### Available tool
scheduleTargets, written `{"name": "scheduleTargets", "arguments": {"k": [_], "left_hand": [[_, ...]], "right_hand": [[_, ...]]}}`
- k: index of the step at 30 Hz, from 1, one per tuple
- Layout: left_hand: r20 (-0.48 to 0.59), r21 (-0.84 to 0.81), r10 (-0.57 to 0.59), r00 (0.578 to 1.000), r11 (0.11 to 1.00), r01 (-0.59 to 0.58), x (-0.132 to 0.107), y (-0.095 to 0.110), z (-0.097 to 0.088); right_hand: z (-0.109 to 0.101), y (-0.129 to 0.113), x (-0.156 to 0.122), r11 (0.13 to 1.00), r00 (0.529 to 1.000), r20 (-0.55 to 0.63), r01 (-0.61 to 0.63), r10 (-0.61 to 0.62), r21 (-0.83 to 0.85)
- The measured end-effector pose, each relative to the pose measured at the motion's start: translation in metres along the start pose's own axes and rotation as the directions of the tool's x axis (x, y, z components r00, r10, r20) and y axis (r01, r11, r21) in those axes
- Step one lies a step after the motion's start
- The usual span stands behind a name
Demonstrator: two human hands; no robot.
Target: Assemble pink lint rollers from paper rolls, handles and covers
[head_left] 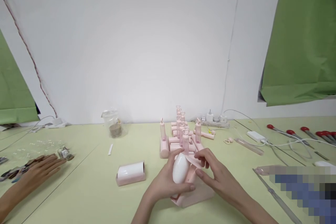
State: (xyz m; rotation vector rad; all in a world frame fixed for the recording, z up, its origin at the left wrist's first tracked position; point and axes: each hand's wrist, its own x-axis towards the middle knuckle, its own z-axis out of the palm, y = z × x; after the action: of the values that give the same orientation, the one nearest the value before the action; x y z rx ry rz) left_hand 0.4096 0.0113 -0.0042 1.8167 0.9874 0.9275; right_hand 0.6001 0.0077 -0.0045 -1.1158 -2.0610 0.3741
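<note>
My left hand [164, 180] is wrapped round a glossy white roll [180, 168], thumb across its lower end. Beside it, the fingers of my right hand [214, 169] are closed on a thin pale pink piece [193, 162] with a pointed edge, perhaps a cover. Below both hands is a larger pale pink piece [198, 194], partly hidden by them. Just beyond my hands stand several pink handles [185, 143] with heart-shaped loops, among pink cylinders lying down. Left of my left hand, a white roll [130, 170] lies in a pink half-shell [131, 180].
Another person's hand [42, 171] rests over small items at the left. A clear bag [114, 126] and a white strip [110, 149] lie on the green table [86, 196]. A power strip [215, 123], cables and red-ended tools [296, 135] are at the right.
</note>
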Motion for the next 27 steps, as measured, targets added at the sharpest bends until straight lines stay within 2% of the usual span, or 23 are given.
{"name": "scheduleTargets", "arguments": {"k": [3, 5, 7, 10, 14, 21, 24, 27], "left_hand": [[-0.039, 0.322, 0.075, 0.996, 0.945, -0.059, -0.001, -0.003, -0.004], [-0.025, 0.499, 0.144, 0.989, 0.859, -0.112, -0.001, -0.006, -0.005], [0.013, 0.6, 0.167, 0.986, 0.787, -0.141, -0.002, -0.007, -0.005], [0.058, 0.653, 0.102, 0.993, 0.749, -0.115, -0.006, -0.004, -0.008], [0.107, 0.728, -0.004, 0.994, 0.681, -0.075, -0.013, 0.003, -0.016], [0.266, 0.852, -0.113, 0.957, 0.492, -0.179, -0.029, 0.006, -0.021], [0.324, 0.844, -0.144, 0.935, 0.491, -0.217, -0.035, 0.007, -0.021], [0.389, 0.831, -0.172, 0.905, 0.489, -0.265, -0.038, 0.012, -0.025]], "right_hand": [[-0.008, -0.003, 0.005, 0.993, 0.99, 0.078, 0.117, -0.118, 0.012], [-0.007, -0.006, 0.008, 0.985, 0.981, 0.125, 0.16, -0.15, -0.072], [-0.004, -0.008, 0.011, 0.969, 0.978, 0.156, 0.164, -0.135, -0.187], [0.0, -0.011, 0.011, 0.949, 0.969, 0.209, 0.187, -0.135, -0.253], [0.006, -0.012, 0.004, 0.96, 0.955, 0.257, 0.2, -0.146, -0.198], [0.038, -0.011, -0.011, 0.946, 0.964, 0.205, 0.219, -0.171, -0.239], [0.048, -0.011, -0.018, 0.917, 0.943, 0.236, 0.295, -0.234, -0.269], [0.047, -0.014, -0.023, 0.92, 0.932, 0.241, 0.325, -0.272, -0.221]]}}
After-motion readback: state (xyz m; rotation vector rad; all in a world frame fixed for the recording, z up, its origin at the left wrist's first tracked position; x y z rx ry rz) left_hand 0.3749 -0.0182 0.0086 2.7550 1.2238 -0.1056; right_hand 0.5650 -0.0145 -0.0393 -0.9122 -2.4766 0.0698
